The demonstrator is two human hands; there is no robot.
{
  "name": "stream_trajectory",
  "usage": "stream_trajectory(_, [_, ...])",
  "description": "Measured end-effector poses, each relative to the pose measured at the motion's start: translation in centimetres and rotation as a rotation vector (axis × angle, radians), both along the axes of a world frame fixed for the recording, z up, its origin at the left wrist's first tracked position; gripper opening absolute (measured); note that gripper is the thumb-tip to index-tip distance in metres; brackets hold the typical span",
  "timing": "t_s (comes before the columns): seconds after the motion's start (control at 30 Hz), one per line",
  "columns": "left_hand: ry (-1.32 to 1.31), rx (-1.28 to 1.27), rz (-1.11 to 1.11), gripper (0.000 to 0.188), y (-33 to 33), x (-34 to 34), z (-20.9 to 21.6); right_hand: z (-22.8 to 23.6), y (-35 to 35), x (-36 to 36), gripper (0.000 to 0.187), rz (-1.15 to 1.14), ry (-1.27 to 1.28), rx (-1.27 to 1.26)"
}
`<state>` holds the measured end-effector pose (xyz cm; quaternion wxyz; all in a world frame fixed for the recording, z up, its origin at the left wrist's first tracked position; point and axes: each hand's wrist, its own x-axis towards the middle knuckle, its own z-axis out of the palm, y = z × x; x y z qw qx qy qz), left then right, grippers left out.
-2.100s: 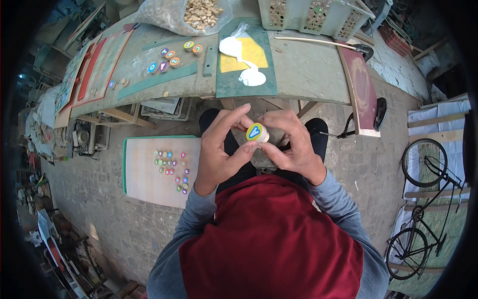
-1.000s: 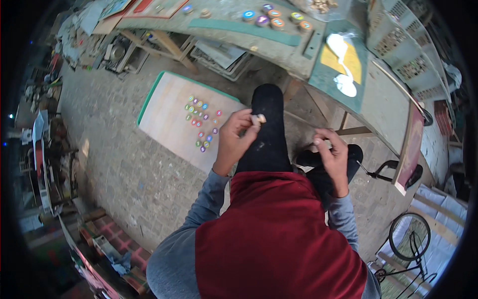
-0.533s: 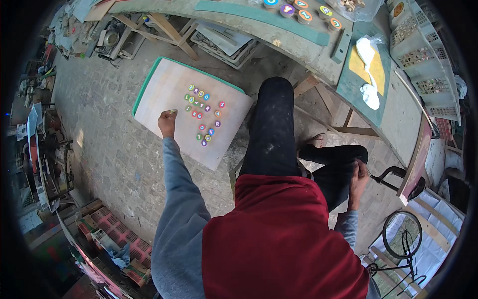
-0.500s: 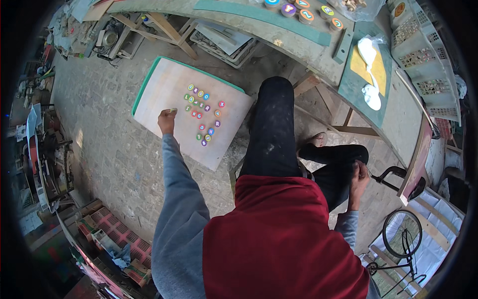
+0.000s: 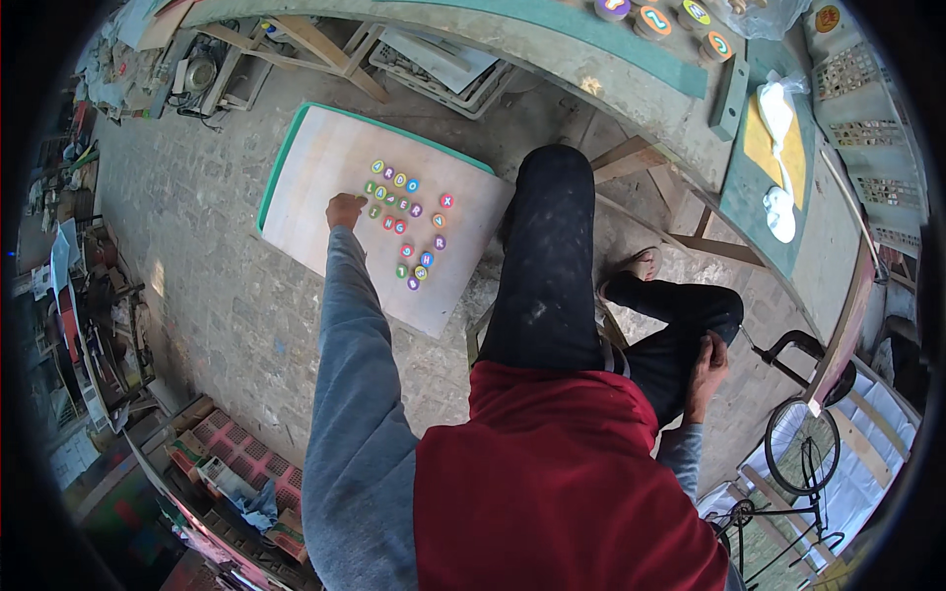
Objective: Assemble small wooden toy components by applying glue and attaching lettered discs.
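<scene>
My left hand (image 5: pixel 345 210) is stretched over a pale board (image 5: pixel 320 163) with a green edge, fingers closed on a small round disc (image 5: pixel 363 200), mostly hidden by them. Just right of it lie several small coloured letter discs (image 5: pixel 398 203) in crossing rows and a slanting line. Each disc has a light letter on a bright face. My right hand (image 5: pixel 708 366) rests on my right leg (image 5: pixel 665 369), its fingers bent and close together. What they hold, if anything, is too small to make out.
A long workbench (image 5: pixel 631 103) curves across the far right, carrying larger round discs (image 5: pixel 652 22) and a white bag (image 5: pixel 777 113) on a yellow sheet. A black clamp (image 5: pixel 798 345) grips its near end. Nearby stand a bicycle (image 5: pixel 803 448) and, under the bench, a crate (image 5: pixel 443 74).
My left hand has moved right and slightly farther away, reaching the left side of the letter discs with its small disc. My right hand stays on my leg. The view has shifted a little.
</scene>
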<state>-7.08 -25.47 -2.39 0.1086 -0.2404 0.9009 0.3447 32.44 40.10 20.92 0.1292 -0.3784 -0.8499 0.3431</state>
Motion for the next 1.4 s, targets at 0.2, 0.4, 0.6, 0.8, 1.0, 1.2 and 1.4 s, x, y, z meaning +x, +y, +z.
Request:
stream_trajectory(0.2, [-0.336, -0.329, -0.17, 0.033, -0.3, -1.4, 0.4, -1.0, 1.1, -0.1, 0.024, -0.008, -0.009, -0.024])
stream_trajectory(0.4, [-0.267, -0.309, -0.176, 0.039, -0.3, -0.3, -0.4, -1.4, 2.1, 0.4, 0.023, 0.004, -0.026, -0.003])
stream_trajectory(0.6, [-0.145, -0.393, -0.142, 0.038, -1.5, 0.2, -2.3, -1.8, 2.4, 0.5, 0.024, 0.009, -0.027, -0.026])
stream_trajectory(0.8, [-0.292, -0.338, -0.18, 0.048, -0.2, -0.6, -1.8, -1.2, 2.0, 0.1, 0.023, -0.001, -0.029, -0.017])
stream_trajectory(1.0, [-0.09, -0.251, -0.034, 0.049, -1.2, 0.9, -2.1, -1.5, 2.0, 0.0, 0.023, 0.01, -0.019, -0.051])
stream_trajectory(1.2, [0.036, 0.016, 0.276, 0.04, -0.6, 2.0, -1.2, -0.9, 1.6, -0.2, 0.023, 0.008, -0.042, -0.039])
stream_trajectory(1.4, [0.102, 0.236, 0.495, 0.033, -0.1, 7.6, 0.5, -0.6, 1.6, -0.1, 0.024, -0.011, -0.043, -0.027])
